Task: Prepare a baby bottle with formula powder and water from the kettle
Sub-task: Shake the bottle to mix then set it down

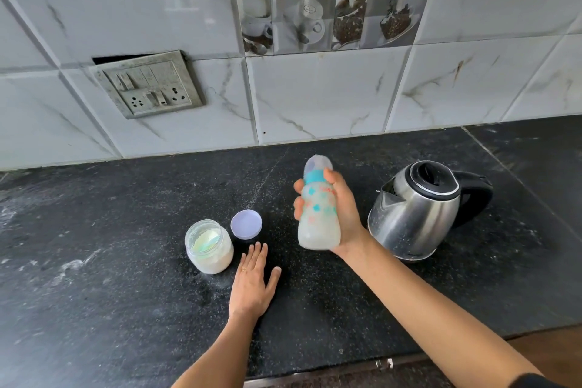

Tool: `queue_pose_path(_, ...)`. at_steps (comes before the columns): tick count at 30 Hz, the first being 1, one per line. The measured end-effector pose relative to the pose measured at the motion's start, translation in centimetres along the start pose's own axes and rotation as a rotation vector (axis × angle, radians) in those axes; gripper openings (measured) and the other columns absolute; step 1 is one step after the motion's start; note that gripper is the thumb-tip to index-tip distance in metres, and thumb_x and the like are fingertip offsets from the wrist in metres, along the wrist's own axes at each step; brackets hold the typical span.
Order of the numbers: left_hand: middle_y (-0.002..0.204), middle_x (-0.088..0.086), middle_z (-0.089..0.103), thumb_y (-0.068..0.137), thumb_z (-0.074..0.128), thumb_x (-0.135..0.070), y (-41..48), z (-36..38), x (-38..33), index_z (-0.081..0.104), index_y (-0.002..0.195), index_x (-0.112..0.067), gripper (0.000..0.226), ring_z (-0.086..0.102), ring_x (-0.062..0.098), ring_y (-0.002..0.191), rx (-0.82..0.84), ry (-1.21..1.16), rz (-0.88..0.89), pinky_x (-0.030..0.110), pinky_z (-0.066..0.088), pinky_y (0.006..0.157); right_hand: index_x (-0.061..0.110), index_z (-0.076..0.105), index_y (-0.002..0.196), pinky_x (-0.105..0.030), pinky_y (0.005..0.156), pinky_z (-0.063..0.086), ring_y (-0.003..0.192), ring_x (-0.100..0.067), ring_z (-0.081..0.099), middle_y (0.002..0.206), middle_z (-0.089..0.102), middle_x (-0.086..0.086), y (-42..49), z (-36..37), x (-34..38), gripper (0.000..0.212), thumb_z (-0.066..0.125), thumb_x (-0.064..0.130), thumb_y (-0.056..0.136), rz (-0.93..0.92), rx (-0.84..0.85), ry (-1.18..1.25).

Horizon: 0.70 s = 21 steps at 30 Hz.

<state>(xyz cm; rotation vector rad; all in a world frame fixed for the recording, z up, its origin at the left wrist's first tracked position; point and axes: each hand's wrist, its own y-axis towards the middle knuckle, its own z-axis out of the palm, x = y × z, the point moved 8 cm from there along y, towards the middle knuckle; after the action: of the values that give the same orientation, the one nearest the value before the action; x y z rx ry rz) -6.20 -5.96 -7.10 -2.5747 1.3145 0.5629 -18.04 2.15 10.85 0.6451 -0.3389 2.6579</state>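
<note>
My right hand (341, 214) grips a capped baby bottle (318, 217) with a teal collar, held above the black counter (126, 277); it looks blurred and holds milky liquid. My left hand (253, 280) rests flat on the counter, fingers straight, beside an open clear jar of white formula powder (209, 246). A pale green scoop lies inside the jar. The jar's lilac lid (246, 224) lies on the counter just behind my left hand. A steel kettle (419, 211) with a black handle stands to the right of the bottle.
A tiled wall runs behind the counter, with a switch and socket plate (148, 85) at the left. White powder dusts the counter around the jar. The counter's front edge (346, 368) is near my arms.
</note>
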Motion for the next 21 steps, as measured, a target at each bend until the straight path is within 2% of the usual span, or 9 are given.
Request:
queue_pose_path(2,0.157,-0.002,0.011,0.084,0.009,-0.07,0.0,-0.1,0.0,0.016,0.149,-0.016,0.085,-0.007,0.001,0.139,-0.008,-0.003,0.008,0.021,-0.009,0.114,0.018,0.043,0.116,-0.029,0.053,0.053,0.056,-0.022,0.061,0.084,0.063,-0.008,-0.5,0.2,-0.9,0.065,0.08,0.033,0.064,0.027,0.027,-0.066)
queue_pose_path(4,0.157,-0.002,0.011,0.08,0.0,-0.075,0.0,-0.1,0.0,0.015,0.149,-0.016,0.093,-0.007,0.001,0.14,-0.012,-0.013,0.014,0.022,-0.008,0.115,0.017,0.042,0.115,-0.028,0.053,0.054,0.056,-0.021,0.061,0.084,0.063,-0.007,0.1,0.0,0.0,0.064,0.078,0.033,0.064,-0.006,-0.002,-0.022)
queue_pose_path(7,0.157,-0.002,0.011,0.085,0.01,-0.067,0.0,-0.1,-0.2,0.015,0.15,-0.016,0.083,-0.007,0.001,0.139,-0.005,-0.006,0.003,0.022,-0.008,0.115,0.013,0.05,0.105,-0.026,0.052,0.054,0.054,-0.019,0.061,0.082,0.064,-0.006,0.3,-0.3,1.2,0.047,0.072,0.035,0.07,-0.056,-0.074,0.067)
queue_pose_path(10,0.157,-0.002,0.011,0.091,0.02,-0.061,0.0,-0.3,-0.2,0.015,0.15,-0.016,0.075,-0.008,0.001,0.139,0.004,0.005,0.001,0.021,-0.01,0.114,0.016,0.048,0.109,-0.028,0.053,0.053,0.057,-0.021,0.061,0.084,0.063,-0.007,-0.4,-0.1,-0.6,0.061,0.081,0.033,0.06,-0.006,-0.002,-0.029)
queue_pose_path(12,0.158,-0.002,0.01,0.096,0.03,-0.053,0.0,-0.4,-0.3,0.014,0.15,-0.016,0.068,-0.009,0.0,0.138,0.002,0.01,0.001,0.02,-0.011,0.113,0.017,0.044,0.115,-0.029,0.053,0.053,0.056,-0.021,0.061,0.083,0.064,-0.007,-0.3,0.0,-0.7,0.064,0.08,0.033,0.063,-0.014,-0.019,-0.029)
queue_pose_path(16,0.157,-0.002,0.01,0.097,0.033,-0.048,-0.2,-0.6,-0.6,0.015,0.15,-0.015,0.065,-0.008,0.0,0.138,-0.008,-0.008,0.005,0.02,-0.011,0.113,0.012,0.051,0.106,-0.025,0.053,0.054,0.056,-0.018,0.062,0.08,0.063,-0.004,0.5,-1.1,0.7,0.036,0.06,0.038,0.084,-0.06,-0.18,0.135)
queue_pose_path(19,0.158,-0.002,0.009,0.097,0.033,-0.049,-0.2,-0.5,-0.5,0.013,0.15,-0.015,0.066,-0.009,0.0,0.138,0.002,-0.01,0.003,0.02,-0.011,0.113,0.017,0.043,0.116,-0.029,0.052,0.053,0.056,-0.02,0.061,0.081,0.062,-0.006,0.1,-0.1,-1.0,0.055,0.07,0.036,0.073,-0.015,-0.075,-0.019)
queue_pose_path(21,0.158,-0.002,0.009,0.097,0.032,-0.049,-0.1,-0.6,-0.4,0.013,0.15,-0.015,0.066,-0.009,0.0,0.138,0.0,-0.01,0.002,0.02,-0.011,0.113,0.016,0.045,0.113,-0.029,0.052,0.053,0.056,-0.021,0.061,0.082,0.063,-0.006,0.2,0.6,-0.8,0.061,0.078,0.034,0.065,-0.032,-0.04,-0.028)
